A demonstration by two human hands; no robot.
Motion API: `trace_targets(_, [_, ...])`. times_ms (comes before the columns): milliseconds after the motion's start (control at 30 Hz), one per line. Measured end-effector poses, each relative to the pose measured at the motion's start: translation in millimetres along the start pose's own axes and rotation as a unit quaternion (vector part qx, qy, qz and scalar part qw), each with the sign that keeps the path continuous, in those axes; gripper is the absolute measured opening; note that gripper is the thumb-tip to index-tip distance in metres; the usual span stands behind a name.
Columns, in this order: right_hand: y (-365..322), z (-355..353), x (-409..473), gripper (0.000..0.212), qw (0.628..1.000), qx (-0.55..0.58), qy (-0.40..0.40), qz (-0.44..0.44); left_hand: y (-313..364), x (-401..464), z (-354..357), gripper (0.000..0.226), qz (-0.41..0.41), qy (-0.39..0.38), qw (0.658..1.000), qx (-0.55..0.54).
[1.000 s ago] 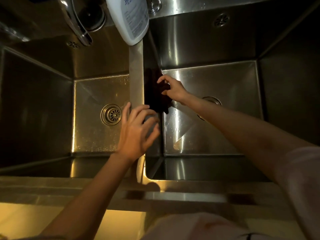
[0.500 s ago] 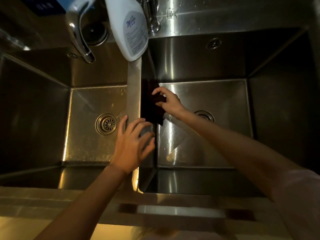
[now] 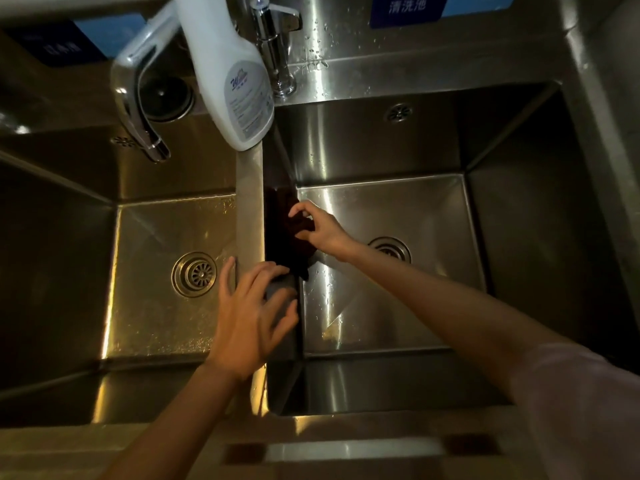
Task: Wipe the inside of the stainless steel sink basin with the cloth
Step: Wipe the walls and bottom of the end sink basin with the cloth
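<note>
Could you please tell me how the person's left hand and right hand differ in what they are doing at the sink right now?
The right hand reaches down inside the right basin, while the left hand rests up on the divider between the basins. The right hand's fingers curl round the dark cloth against the basin wall; the left hand's fingers are spread and hold nothing. Both are bare.

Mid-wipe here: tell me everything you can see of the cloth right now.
The cloth is very dark, maybe maroon, soft and bunched, hanging flat against the right basin's left wall, just below the divider. Its lower edge trails near the basin floor. The right hand grips it with curled fingers, pressing it to the wall. The left hand rests on the divider, apparently not touching it. Its texture is lost in shadow.
</note>
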State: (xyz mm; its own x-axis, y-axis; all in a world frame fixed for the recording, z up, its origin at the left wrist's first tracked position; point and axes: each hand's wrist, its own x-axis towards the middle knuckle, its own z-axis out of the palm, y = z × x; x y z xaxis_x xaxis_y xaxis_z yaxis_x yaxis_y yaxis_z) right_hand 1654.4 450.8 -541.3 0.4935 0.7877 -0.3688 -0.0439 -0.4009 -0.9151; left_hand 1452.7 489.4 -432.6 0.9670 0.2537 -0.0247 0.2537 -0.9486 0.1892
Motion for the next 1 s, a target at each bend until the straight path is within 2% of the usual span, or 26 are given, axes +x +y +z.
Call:
trace_targets(133, [33.4, 12.6, 20.7, 0.041, 0.995, -0.061, 0.014, 0.076, -1.0, -0.6, 0.4, 0.033, 0.006, 0.014, 1.0, 0.002])
trace_targets(267, [39.2, 18.3, 26.3, 0.043, 0.991, -0.058, 0.034, 0.113, -1.3, 0.0, 0.3, 0.032, 0.007, 0.011, 1.0, 0.009])
trace_targets(400, [28.2, 13.7, 13.6, 0.043, 0.995, -0.063, 0.034, 0.072, -2.6, -1.0, 0.6, 0.03, 0.008, 0.003, 1.0, 0.012])
trace_targets(500, [7.0, 5.0, -6.8, 0.048, 0.999, -0.03, 0.018, 0.002, -1.7, -1.1, 0.5, 0.028, 0.012, 0.01, 1.0, 0.005])
trace_targets(633, [-31.2, -10.1, -40.1, 0.048, 0.995, 0.06, -0.034, -0.066, 1.3, -2.1, -2.9, 0.028, 0.002, 0.028, 1.0, 0.001])
trace_targets(767, [-49.5, -13.9, -63.5, 0.046, 0.989, 0.081, -0.071, -0.1, 7.4, -9.9, -7.1, 0.027, -0.006, 0.048, 0.999, 0.022])
trace_targets(867, [-35.1, -5.7, -65.5, 0.047, 0.993, 0.055, -0.068, -0.078, 8.7, -18.0, -7.9, 0.026, -0.02, 0.064, 0.998, 0.013])
trace_targets(1000, [3.9, 12.0, -53.3, 0.045, 0.998, 0.002, -0.058, 0.005, 11.1, -25.9, -1.7, 0.028, -0.027, 0.065, 0.997, 0.027])
